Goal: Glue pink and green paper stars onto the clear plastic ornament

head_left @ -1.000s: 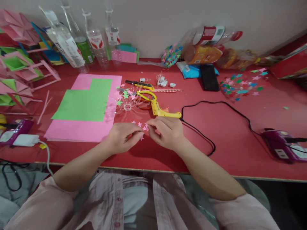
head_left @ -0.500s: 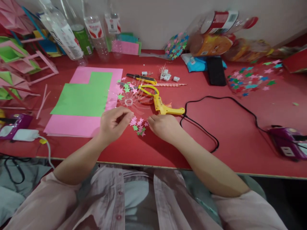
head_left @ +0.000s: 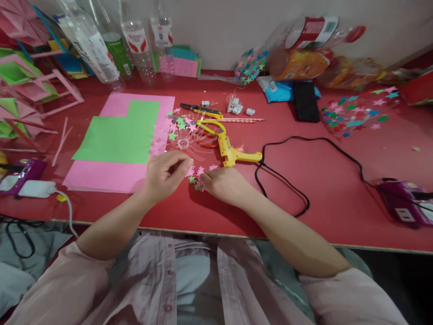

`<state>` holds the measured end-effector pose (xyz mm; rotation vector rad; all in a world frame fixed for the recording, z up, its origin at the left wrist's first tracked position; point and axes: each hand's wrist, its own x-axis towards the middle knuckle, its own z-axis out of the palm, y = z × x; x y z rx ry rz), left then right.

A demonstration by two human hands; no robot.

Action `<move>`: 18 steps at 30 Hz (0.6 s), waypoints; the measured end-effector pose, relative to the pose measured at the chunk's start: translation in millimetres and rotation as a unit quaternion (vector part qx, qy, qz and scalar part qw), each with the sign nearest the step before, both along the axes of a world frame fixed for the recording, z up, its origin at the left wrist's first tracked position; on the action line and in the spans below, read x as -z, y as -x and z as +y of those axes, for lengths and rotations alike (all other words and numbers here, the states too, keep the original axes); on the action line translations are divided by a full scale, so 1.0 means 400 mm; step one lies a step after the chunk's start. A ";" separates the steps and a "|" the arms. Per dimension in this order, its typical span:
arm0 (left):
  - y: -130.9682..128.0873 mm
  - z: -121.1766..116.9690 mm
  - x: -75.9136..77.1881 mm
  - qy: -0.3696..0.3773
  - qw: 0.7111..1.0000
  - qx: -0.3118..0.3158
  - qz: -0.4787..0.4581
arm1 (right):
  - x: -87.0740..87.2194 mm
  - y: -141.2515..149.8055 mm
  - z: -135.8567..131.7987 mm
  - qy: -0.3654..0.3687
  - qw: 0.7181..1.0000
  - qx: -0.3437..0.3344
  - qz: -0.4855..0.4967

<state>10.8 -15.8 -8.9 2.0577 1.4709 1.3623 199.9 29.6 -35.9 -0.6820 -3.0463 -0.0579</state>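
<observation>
My left hand (head_left: 167,176) rests just left of a small pile of pink and green paper stars (head_left: 200,170), thumb and forefinger pinched together; anything between them is too small to see. At the pile's right side, my right hand (head_left: 225,185) has its fingers closed down over the lower stars, and its fingertips hide what they touch. Behind the hands lies a cut clear plastic bottle piece (head_left: 183,143) with pink and green stars on it. A yellow glue gun (head_left: 233,152) lies just beyond my right hand.
Green paper (head_left: 118,140) overlaps pink sheets (head_left: 101,176) at left. Behind are a cutter knife (head_left: 199,109), striped sticks (head_left: 241,120) and small white pieces (head_left: 236,107). A black cord (head_left: 324,141) loops right. Bottles (head_left: 137,45) and a phone (head_left: 305,101) stand or lie further back.
My right hand has moved slightly left and down onto the lower stars, uncovering a pink star at the pile's upper right. My left hand stays pinched in nearly the same place.
</observation>
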 end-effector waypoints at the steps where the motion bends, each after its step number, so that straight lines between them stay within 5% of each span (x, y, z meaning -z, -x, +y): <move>1: 0.000 0.001 0.001 -0.001 1.000 0.000 0.003 | 0.001 0.000 0.001 -0.005 1.000 0.000 0.005; 6: 0.001 0.001 0.000 0.002 1.000 0.010 0.010 | -0.014 -0.010 0.002 -0.036 0.992 0.012 0.122; 11: -0.011 -0.004 -0.009 0.090 0.994 0.053 -0.014 | -0.056 -0.022 -0.015 -0.037 0.944 0.065 0.321; 18: -0.031 -0.002 -0.013 0.241 0.944 0.145 -0.175 | -0.059 -0.019 -0.028 -0.088 0.951 0.018 0.295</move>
